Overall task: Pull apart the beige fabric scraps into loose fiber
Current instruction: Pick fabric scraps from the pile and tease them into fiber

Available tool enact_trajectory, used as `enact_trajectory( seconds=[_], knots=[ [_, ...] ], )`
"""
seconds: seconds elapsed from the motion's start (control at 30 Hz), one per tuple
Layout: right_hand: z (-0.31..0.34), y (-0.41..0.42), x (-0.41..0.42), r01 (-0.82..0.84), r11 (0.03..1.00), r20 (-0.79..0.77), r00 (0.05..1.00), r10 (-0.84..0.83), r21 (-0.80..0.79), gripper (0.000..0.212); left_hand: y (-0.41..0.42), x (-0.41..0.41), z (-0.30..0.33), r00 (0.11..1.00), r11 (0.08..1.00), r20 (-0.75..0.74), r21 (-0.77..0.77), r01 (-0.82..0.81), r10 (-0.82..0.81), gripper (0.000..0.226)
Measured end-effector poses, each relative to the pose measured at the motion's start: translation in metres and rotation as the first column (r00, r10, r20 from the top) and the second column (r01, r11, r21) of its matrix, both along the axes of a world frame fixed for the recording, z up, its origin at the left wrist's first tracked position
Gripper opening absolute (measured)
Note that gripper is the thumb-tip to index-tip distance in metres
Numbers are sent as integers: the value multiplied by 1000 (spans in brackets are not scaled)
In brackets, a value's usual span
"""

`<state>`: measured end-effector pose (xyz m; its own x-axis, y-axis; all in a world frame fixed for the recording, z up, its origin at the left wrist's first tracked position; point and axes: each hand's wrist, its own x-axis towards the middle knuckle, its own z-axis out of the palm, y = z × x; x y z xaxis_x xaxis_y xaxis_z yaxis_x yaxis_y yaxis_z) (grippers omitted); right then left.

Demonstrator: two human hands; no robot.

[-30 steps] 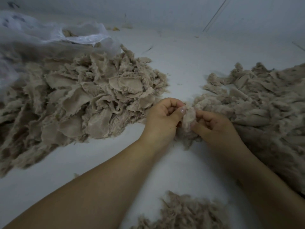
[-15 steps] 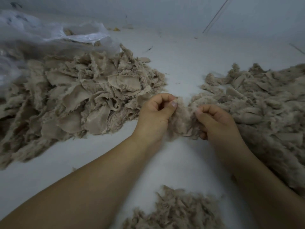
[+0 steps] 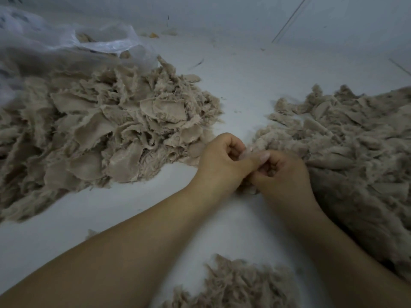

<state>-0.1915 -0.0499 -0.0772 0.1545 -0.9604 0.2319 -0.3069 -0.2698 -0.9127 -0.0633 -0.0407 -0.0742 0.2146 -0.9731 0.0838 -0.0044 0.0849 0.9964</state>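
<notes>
A big heap of beige fabric scraps [image 3: 106,138] lies on the left of the white surface. On the right spreads a pile of loosened beige fiber [image 3: 355,152]. My left hand [image 3: 222,161] and my right hand [image 3: 284,174] meet at the center, fingers curled, pinching one small beige scrap [image 3: 246,155] between them. Most of that scrap is hidden by my fingers; a fuzzy bit of it shows below my hands.
A clear plastic bag [image 3: 66,43] lies crumpled behind the left heap. A smaller clump of beige fiber [image 3: 240,285] sits near the bottom edge between my forearms. The white surface [image 3: 244,90] shows bare between the piles.
My hands were apart with the scrap stretched between them; now they have closed together and overlap, with the scrap bunched inside the fingers.
</notes>
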Motion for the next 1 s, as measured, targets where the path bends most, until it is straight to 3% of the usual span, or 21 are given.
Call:
enact_trajectory(
  seconds=[0.1, 0.23, 0.3, 0.47, 0.63, 0.8, 0.9, 1.0],
  knots=[
    [3, 1, 0, -32, 998, 53, 998, 29, 53, 17, -1, 1, -2, 997, 998, 58, -13, -56, 56, 20],
    [10, 0, -6, -109, 982, 149, 985, 86, 152, 27, 5, 11, 1, 980, 1000, -196, -8, 26, -27, 16],
    [13, -1, -9, -132, 968, 236, 968, 79, 215, 23, 5, 14, 2, 958, 1000, -284, -2, 25, -24, 17],
    [13, -7, -10, -23, 946, 322, 943, -88, 324, 24, 0, 19, 3, 895, 996, -438, 69, -59, 84, 27],
    [7, -12, -12, 86, 959, 285, 944, -165, 270, 19, 2, 22, 5, 898, 993, -439, 113, 38, 15, 25],
    [9, -4, -8, -125, 975, 243, 967, 78, 184, 32, 3, 18, 7, 934, 986, -349, 108, 128, -83, 21],
    [9, -3, -8, -218, 965, 128, 971, 201, 144, 24, 3, 18, 7, 911, 984, -403, 104, 148, -94, 20],
    [7, -3, -9, -108, 976, 148, 986, 80, 189, 32, 1, 21, 7, 849, 993, -529, 95, 69, -9, 26]
  ],
)
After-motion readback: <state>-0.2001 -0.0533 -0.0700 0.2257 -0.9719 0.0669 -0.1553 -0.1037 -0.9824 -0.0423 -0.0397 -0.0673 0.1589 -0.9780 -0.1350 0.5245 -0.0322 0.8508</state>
